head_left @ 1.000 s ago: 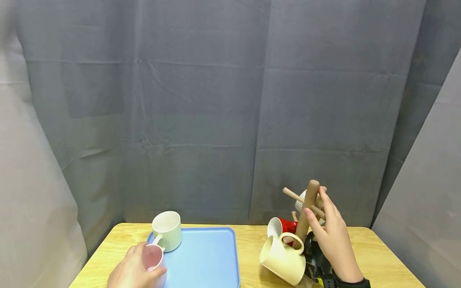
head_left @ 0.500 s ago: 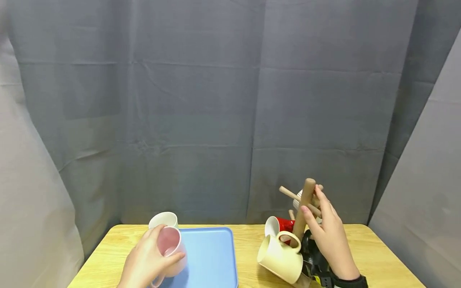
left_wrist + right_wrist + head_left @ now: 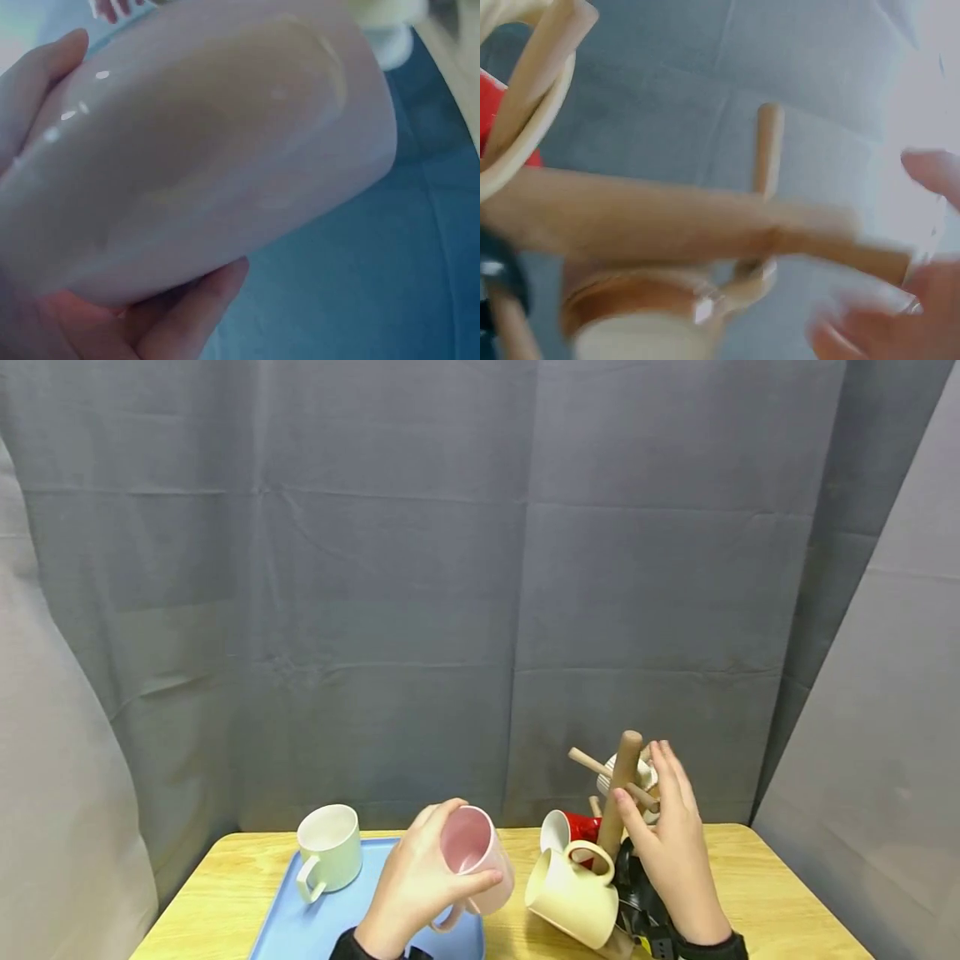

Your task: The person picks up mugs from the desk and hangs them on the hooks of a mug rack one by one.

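Observation:
My left hand grips a pink mug round its body, above the tray's right edge. Its mouth tilts toward me, with the handle underneath. In the left wrist view the mug's glossy side fills most of the frame. My right hand is beside the upper post of a wooden mug tree, fingers extended; whether it touches the wood I cannot tell. On the tree hang a cream mug, a red mug, a black mug and a brown-and-white mug behind the post.
A white mug stands upright on the blue tray, its handle toward me. Wooden pegs stick out from the tree's top. A grey curtain hangs behind the wooden table.
My left hand has carried the pink mug from the tray's left side rightward across the tray, toward the mug tree. My right hand has stayed beside the post. The whole view has shifted slightly.

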The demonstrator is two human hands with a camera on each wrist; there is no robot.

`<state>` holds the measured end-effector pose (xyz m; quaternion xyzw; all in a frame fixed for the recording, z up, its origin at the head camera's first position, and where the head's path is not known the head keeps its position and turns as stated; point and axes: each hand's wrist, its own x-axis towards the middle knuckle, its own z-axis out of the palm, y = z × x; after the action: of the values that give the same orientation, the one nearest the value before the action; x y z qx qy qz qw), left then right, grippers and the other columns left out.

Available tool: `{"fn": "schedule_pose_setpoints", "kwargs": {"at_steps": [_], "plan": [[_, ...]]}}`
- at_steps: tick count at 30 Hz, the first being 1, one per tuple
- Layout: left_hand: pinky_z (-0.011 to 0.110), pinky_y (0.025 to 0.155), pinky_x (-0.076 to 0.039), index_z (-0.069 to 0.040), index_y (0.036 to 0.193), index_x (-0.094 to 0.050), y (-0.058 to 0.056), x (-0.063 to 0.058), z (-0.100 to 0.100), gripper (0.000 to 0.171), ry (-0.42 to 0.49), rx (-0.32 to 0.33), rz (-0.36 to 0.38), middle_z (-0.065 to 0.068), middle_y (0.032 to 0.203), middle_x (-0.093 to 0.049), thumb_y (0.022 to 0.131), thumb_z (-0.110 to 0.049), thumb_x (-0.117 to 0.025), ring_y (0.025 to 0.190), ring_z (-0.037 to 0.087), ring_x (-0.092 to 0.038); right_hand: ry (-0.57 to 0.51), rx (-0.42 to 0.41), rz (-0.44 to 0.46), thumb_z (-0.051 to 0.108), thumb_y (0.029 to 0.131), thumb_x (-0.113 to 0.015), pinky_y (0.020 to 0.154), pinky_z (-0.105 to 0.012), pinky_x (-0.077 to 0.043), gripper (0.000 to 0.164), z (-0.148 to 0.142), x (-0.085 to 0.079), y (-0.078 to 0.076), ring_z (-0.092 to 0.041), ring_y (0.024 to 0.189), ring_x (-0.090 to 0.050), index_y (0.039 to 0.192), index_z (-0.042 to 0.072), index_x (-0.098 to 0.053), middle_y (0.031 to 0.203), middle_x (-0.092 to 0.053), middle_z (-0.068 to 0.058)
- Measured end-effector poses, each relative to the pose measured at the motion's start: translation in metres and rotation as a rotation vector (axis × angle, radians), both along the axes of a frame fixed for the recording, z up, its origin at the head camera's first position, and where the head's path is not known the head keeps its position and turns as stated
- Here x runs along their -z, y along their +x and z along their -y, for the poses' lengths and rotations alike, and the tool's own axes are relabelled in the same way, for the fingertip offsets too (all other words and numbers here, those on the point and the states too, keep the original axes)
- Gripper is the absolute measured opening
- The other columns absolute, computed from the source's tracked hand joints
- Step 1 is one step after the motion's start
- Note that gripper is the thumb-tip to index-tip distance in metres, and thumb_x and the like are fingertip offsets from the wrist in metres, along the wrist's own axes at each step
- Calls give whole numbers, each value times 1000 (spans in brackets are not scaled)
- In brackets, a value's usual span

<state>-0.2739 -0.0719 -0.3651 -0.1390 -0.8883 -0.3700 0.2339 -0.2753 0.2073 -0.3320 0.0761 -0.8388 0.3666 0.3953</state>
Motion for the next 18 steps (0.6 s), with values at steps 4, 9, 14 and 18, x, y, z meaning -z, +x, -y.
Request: {"fn": "schedule_pose_setpoints", "kwargs": {"at_steps": [4,9,14,18], "plan": [[23,73,-52,-27,128,-57,7,-8,-16,81,43,73,19,-8,121,-62,58,-51,-88,93,11,-64,-73,-2,-193,2,83,-71,119,-42,-31,76,18,-8,17,-26,148,-26,150,16,-39,159,-29,-11],[23,76,-53,-28,130,-55,12,-15,-30,83,95,123,14,-11,124,-60,58,-55,-87,94,8,-64,119,-254,-246,-5,72,-76,109,-3,-26,89,38,-11,29,-5,144,-30,150,11,-36,154,-39,-10],[21,78,-54,-27,132,-55,17,-19,-33,86,156,103,-6,-14,125,-59,57,-55,-88,98,5,-63,362,-438,-9,21,73,-85,103,-21,-48,107,51,3,31,-8,144,-33,157,16,-18,161,-29,-2],[22,77,-53,-29,132,-54,22,-23,-35,86,179,69,-1,-15,126,-58,56,-50,-90,98,5,-62,373,-453,118,34,68,-89,101,-33,-53,110,59,10,32,-14,134,-50,155,27,-22,155,-40,3]]}}
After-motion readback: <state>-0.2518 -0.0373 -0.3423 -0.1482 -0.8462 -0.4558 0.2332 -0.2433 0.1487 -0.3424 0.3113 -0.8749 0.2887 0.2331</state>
